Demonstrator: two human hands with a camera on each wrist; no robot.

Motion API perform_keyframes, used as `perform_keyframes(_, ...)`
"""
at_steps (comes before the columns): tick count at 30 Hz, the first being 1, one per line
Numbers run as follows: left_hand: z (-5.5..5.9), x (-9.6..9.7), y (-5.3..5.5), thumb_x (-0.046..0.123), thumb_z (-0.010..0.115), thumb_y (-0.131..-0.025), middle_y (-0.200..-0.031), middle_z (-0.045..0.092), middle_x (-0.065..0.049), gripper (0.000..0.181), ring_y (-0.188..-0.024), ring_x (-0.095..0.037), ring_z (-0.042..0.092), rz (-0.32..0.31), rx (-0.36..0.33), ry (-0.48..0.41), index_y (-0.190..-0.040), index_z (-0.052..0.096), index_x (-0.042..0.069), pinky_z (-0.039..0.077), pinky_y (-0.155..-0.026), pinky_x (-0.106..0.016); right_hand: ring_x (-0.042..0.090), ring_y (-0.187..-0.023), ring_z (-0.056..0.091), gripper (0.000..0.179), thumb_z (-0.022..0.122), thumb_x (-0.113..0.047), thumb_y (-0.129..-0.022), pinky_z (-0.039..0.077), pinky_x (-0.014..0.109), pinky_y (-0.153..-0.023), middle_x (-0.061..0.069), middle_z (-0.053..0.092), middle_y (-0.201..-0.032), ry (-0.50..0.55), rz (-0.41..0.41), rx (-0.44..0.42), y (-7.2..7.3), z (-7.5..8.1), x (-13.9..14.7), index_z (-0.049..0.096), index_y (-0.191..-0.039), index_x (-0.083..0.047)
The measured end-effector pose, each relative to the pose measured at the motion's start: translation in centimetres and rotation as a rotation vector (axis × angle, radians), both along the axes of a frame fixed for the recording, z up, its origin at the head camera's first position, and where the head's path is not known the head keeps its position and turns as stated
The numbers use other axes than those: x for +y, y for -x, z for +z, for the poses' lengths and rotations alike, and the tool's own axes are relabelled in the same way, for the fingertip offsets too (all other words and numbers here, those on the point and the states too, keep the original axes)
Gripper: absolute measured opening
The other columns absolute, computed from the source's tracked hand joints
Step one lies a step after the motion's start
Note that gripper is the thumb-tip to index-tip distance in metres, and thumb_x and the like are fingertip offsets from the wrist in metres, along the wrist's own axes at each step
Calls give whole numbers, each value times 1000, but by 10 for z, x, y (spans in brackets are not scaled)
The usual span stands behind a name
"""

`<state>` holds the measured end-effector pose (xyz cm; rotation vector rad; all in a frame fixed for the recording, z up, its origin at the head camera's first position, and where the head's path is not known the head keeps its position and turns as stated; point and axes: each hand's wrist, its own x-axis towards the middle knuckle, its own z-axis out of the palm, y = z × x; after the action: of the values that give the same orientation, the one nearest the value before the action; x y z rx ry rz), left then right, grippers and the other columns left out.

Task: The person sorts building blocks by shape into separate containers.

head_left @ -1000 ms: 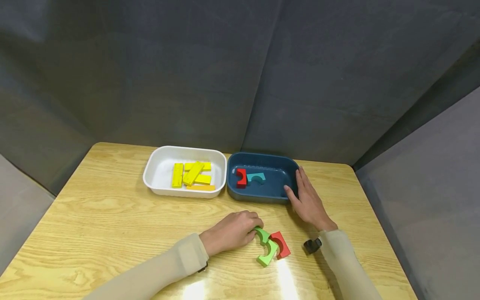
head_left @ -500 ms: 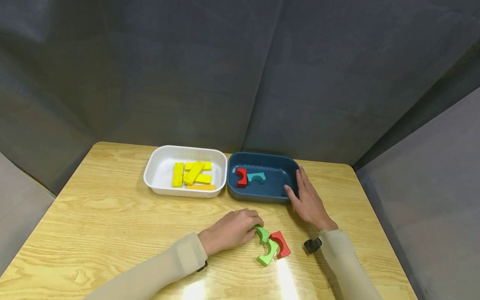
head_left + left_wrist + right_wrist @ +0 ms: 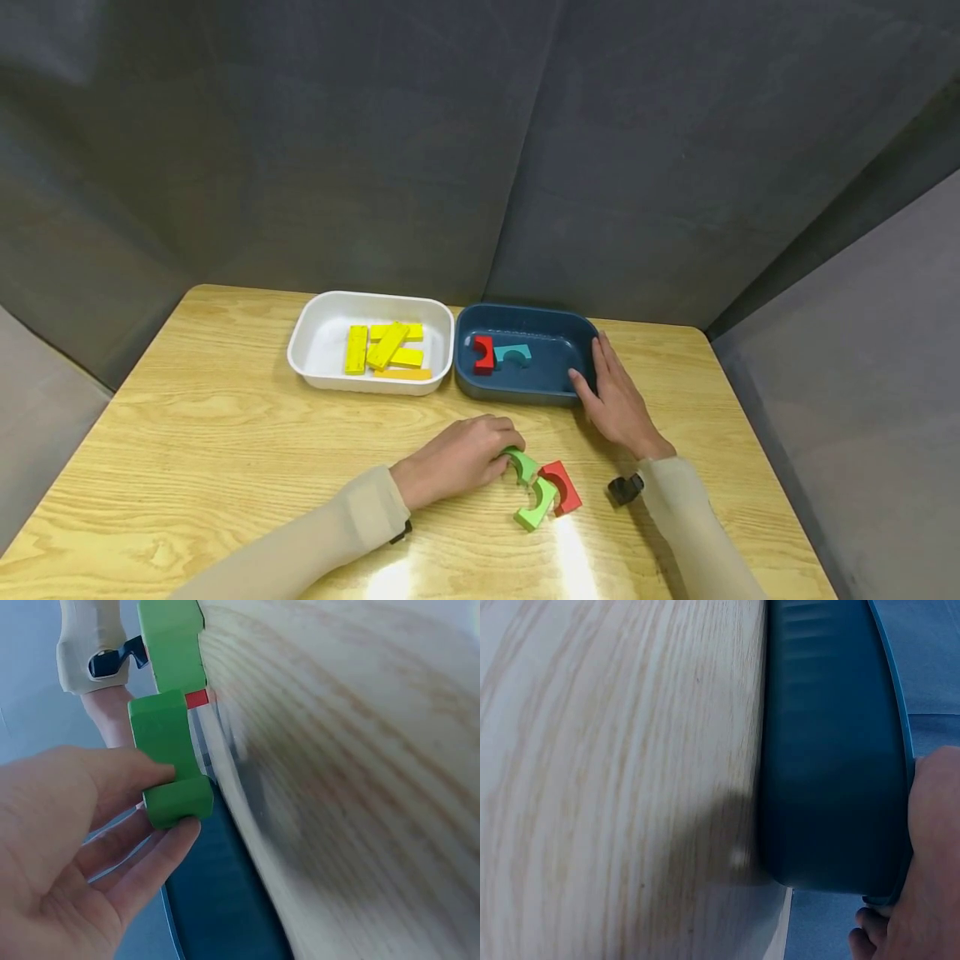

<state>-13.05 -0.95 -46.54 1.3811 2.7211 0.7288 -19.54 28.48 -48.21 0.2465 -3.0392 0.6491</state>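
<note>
My left hand (image 3: 465, 457) pinches a green arch-shaped block (image 3: 522, 467) between thumb and fingers at one end, close over the table. Beside it lie a second green arch block (image 3: 537, 505) and a red arch block (image 3: 561, 488), placed close together. In the left wrist view, the thumb and fingers press on the near end of the held green arch block (image 3: 178, 801). My right hand (image 3: 619, 407) rests at the right end of the dark blue tray (image 3: 525, 397), thumb over its front rim and straight fingers along the outer side. The right wrist view shows the same tray (image 3: 840, 765).
Inside the blue tray lie a red arch block (image 3: 483, 356) and a teal arch block (image 3: 513, 355). A white tray (image 3: 318, 381) holding several yellow bars (image 3: 356, 350) stands directly to its left. Dark cloth (image 3: 360, 150) hangs behind the wooden table (image 3: 225, 450).
My left hand has shifted slightly left with the green arch block, opening a small gap to the other green block. My right hand stays at the blue tray.
</note>
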Motion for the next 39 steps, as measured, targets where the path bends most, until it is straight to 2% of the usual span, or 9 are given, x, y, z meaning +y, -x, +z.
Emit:
perform_keyframes(7, 5, -5, -2, 13, 77, -100, -117, 75, 1, 24, -102, -6, 70, 25, -38, -10, -124, 79, 13, 59, -91, -20, 42, -165, 9, 86, 44, -51, -113, 16, 64, -130, 16, -2, -181, 4, 1, 3, 0, 0, 0, 8, -171, 1)
perform_keyframes(12, 9, -9, -1, 13, 78, -100, -120, 75, 0, 25, -104, -7, 70, 38, -73, -50, -125, 79, 12, 58, -93, -20, 44, -164, 11, 85, 45, -50, -113, 16, 64, -130, 18, 1, -180, 4, 4, 11, -1, 0, 0, 8, -171, 1)
perform_keyframes(17, 15, -11, 4, 12, 78, -99, -121, 74, -1, 25, -105, -10, 71, 48, -62, -66, -124, 78, 12, 59, -93, -20, 43, -164, 11, 84, 46, -48, -113, 17, 64, -130, 18, 1, -180, 4, 2, 15, -1, 0, 1, 9, -171, 1)
perform_keyframes(25, 23, -11, 17, 13, 78, -99, -119, 74, -2, 26, -100, -11, 71, 69, -47, -82, -125, 78, 12, 59, -90, -21, 43, -164, 11, 85, 45, -50, -113, 17, 64, -130, 16, 0, -180, 6, 7, 13, -1, 0, 0, 9, -171, 1)
perform_keyframes(32, 38, -10, 33, 12, 77, -99, -120, 76, -4, 23, -103, -16, 73, 84, 32, -117, -122, 79, 10, 61, -91, -24, 43, -164, 11, 85, 45, -51, -113, 17, 64, -130, 17, 1, -180, 8, 9, 19, 0, -1, 1, 9, -171, 1)
perform_keyframes(39, 48, -4, 48, 10, 77, -99, -121, 76, -4, 23, -105, -18, 73, 104, 73, -137, -122, 80, 10, 62, -91, -28, 43, -164, 11, 85, 46, -49, -113, 17, 64, -130, 16, 0, -180, 6, 3, 14, 1, -2, 1, 8, -171, 0)
